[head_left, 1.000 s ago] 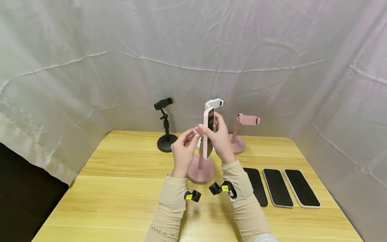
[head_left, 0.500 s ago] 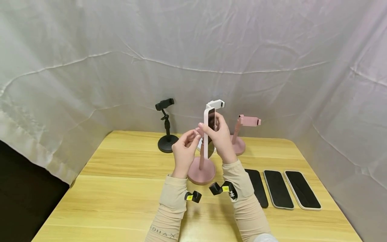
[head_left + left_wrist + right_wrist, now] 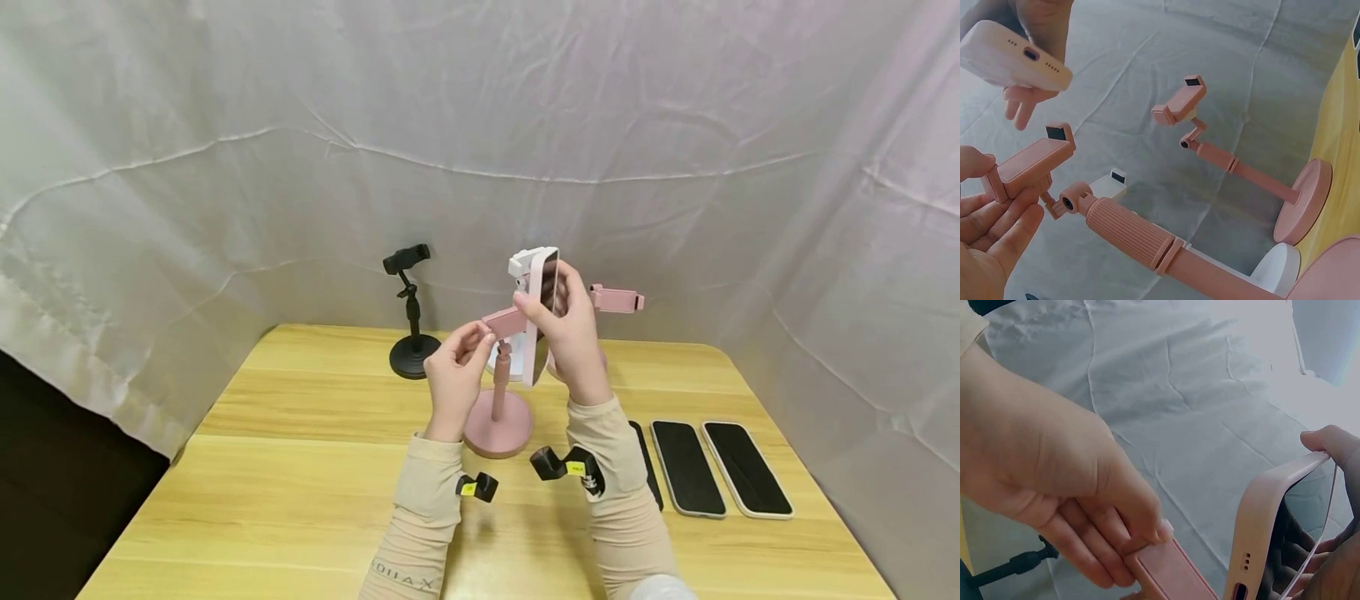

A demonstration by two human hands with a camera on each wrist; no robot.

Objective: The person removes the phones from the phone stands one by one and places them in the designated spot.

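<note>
My left hand (image 3: pixel 454 383) pinches the left end of the clamp (image 3: pixel 505 322) on the nearer pink phone stand (image 3: pixel 498 427). In the left wrist view the thumb is on the clamp's end jaw, with fingers beneath its body (image 3: pixel 1032 164). My right hand (image 3: pixel 576 340) holds a phone (image 3: pixel 533 321) in a pale pink case on edge, thumb on one side and fingers behind the screen. A gap shows between that phone (image 3: pixel 1013 59) and the clamp in the left wrist view. The stand stands upright on its round base.
Behind stand a black phone stand (image 3: pixel 414 354), a white one (image 3: pixel 519 265) partly hidden by the phone, and a second pink one (image 3: pixel 618 300). At the right, a grey-edged phone (image 3: pixel 688 468), a white-edged phone (image 3: pixel 748 468) and a partly covered black phone (image 3: pixel 647 467) lie in a row.
My right hand has moved the phone rightward and slightly up, away from the nearer pink stand, uncovering its clamp. The left hand stays pinching the clamp's end.
</note>
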